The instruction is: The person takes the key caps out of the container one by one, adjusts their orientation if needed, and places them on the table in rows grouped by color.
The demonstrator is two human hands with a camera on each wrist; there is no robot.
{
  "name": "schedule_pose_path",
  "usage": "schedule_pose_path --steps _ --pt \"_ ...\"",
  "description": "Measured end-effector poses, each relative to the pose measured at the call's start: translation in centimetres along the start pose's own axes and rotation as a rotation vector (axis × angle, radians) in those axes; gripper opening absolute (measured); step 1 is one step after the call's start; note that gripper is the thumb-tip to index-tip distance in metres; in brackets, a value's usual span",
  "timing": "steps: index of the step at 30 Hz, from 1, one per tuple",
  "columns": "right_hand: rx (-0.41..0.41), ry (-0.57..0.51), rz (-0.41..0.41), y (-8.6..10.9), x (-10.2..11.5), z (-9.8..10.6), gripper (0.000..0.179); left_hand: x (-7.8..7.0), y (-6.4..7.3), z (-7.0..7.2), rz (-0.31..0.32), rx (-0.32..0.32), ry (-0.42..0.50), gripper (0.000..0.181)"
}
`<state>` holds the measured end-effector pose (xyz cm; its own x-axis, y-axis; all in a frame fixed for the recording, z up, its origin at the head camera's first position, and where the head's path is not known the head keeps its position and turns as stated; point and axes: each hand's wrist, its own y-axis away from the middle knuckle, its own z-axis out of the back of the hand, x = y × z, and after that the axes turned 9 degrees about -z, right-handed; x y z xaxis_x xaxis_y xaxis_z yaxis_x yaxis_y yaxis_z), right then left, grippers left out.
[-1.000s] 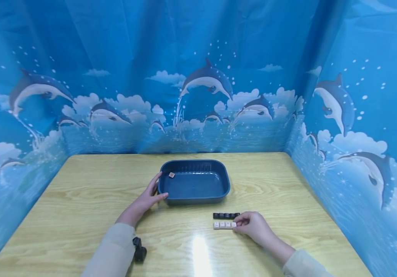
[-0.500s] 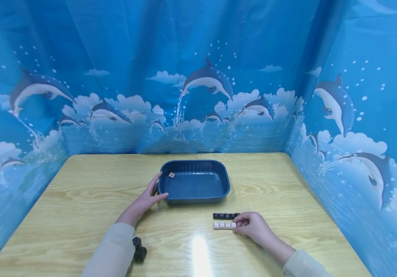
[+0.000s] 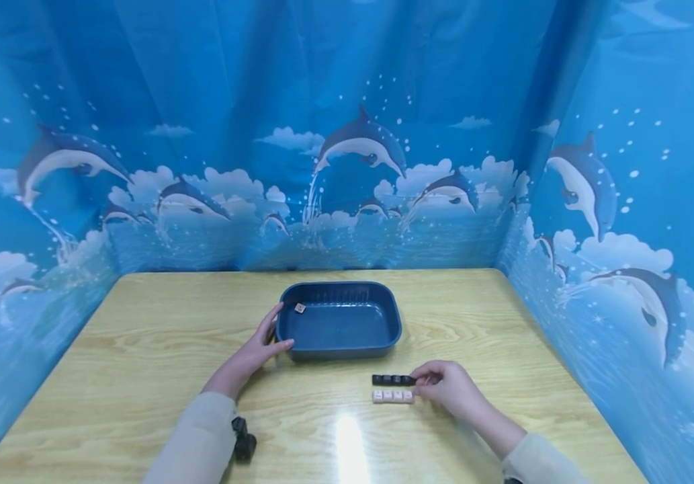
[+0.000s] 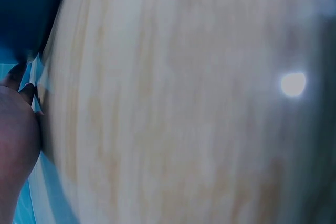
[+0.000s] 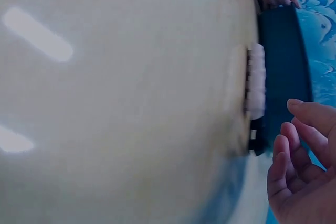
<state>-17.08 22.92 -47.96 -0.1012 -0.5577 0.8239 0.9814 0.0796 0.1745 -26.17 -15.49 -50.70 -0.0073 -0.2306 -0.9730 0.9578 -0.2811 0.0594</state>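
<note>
A dark blue tray stands at mid-table with one small pale keycap in its back left corner. My left hand rests against the tray's left end, fingers along the side and thumb at the front left corner. In front of the tray lie two short rows: black keycaps behind, white keycaps nearer. My right hand is at the right end of these rows, fingertips at the last black keycap. In the right wrist view, its thumb and loosely bent fingers stand apart, with nothing visible between them.
The wood-grain table carries a bright light reflection near its front. A blue curtain printed with dolphins closes off the back and sides. A small black device sits at the left sleeve.
My right hand has moved from the right end of the white row slightly back and right, to the end of the black row. The left hand and the tray stay put.
</note>
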Motion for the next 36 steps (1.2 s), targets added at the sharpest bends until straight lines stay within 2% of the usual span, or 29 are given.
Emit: schedule_pose_path --steps 10,24,32,36 --pt "0.001 0.063 0.099 -2.1 3.2 0.6 0.024 0.0 0.2 0.0 -0.035 -0.006 0.038 0.088" --pt "0.072 -0.001 0.059 -5.5 7.3 -0.9 0.023 0.2 0.0 -0.2 -0.014 -0.011 -0.007 0.088" --pt "0.190 -0.036 0.098 -7.8 9.5 -1.6 0.023 0.1 0.3 -0.2 -0.042 -0.015 0.024 0.086" --pt "0.254 -0.051 0.127 -9.4 10.6 -2.0 0.026 -0.3 0.5 -0.1 -0.025 -0.014 0.009 0.086"
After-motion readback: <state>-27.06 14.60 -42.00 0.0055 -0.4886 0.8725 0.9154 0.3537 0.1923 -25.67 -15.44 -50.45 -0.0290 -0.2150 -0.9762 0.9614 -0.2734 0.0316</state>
